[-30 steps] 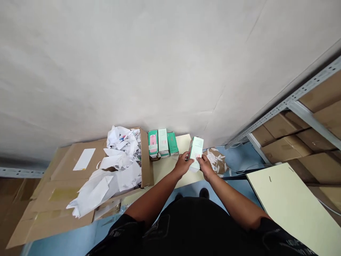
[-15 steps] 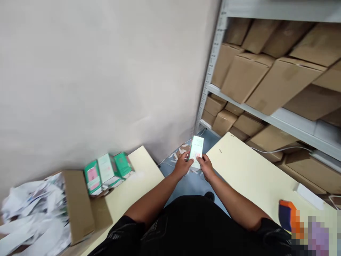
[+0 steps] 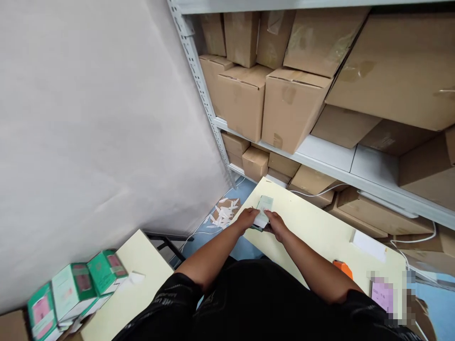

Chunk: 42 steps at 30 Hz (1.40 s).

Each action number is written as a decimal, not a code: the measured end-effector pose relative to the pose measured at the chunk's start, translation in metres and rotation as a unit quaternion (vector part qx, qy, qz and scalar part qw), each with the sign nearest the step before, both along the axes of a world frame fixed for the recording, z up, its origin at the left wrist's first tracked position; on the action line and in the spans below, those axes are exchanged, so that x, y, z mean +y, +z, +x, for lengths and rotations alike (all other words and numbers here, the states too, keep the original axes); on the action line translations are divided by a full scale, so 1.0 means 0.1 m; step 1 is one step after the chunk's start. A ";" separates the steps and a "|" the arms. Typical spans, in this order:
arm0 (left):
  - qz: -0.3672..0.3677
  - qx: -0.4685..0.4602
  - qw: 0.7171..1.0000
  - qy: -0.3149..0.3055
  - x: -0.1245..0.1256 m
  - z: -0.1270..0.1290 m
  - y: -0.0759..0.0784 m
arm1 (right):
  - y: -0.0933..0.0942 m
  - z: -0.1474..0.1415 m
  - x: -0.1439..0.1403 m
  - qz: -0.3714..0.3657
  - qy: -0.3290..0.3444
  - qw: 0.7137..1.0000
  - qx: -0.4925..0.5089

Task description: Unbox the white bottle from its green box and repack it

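A small white and green carton [image 3: 263, 208] is held out in front of me, over the near left part of the right-hand table [image 3: 302, 222]. My left hand [image 3: 248, 219] grips its left side, thumb on the top face. On the other side my right hand [image 3: 276, 225] closes round its lower right edge, thumb also on top. The fingers beneath the carton are mostly hidden. Similar green and white cartons [image 3: 73, 291] stand grouped on the left table [image 3: 142, 255], well away from both hands.
Metal shelving [image 3: 199, 76] full of cardboard boxes [image 3: 245, 99] rises behind the right table. An orange object [image 3: 343, 269] and a white flat box [image 3: 368, 244] lie on that table. White scraps [image 3: 224, 213] and a cable [image 3: 199, 233] are on the floor by the wall.
My view has turned to the right. The carton, still in both hands, has gone from over the floor gap to over the right table. The box of crumpled paper has mostly left the view.
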<state>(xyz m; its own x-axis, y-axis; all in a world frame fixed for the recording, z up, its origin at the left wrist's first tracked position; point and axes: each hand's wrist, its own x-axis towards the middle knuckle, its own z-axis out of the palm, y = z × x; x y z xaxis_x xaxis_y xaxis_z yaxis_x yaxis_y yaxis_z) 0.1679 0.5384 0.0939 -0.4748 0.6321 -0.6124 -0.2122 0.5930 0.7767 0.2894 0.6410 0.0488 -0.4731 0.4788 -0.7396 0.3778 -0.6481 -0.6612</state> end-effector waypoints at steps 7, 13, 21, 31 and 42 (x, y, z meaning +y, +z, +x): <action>-0.052 -0.075 0.995 -0.039 0.60 -0.37 -0.13 | -0.14 -0.22 0.52 -0.053 0.020 0.997 -0.054; -0.031 -0.084 0.992 -0.089 0.99 -0.75 -0.32 | -0.10 -0.41 0.82 -0.065 -0.047 0.992 -0.092; 0.072 0.177 0.960 -0.203 1.21 -0.99 -0.33 | -0.10 -0.46 0.92 0.079 -0.122 0.983 -0.113; 0.204 0.284 0.866 -0.357 1.18 -1.09 -0.15 | -0.26 -0.29 0.84 0.291 -0.004 0.953 -0.085; 0.101 0.342 0.836 -0.417 1.37 -0.97 0.11 | -0.21 -0.37 0.85 0.293 -0.004 0.953 -0.078</action>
<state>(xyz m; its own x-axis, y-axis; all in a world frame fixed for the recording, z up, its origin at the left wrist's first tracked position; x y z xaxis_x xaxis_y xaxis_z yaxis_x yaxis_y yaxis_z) 0.0704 0.6757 0.1049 -0.0129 0.9759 -0.2180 0.7441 0.1551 0.6499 0.2524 0.7263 0.0278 -0.3743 0.8338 -0.4057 0.4980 -0.1883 -0.8465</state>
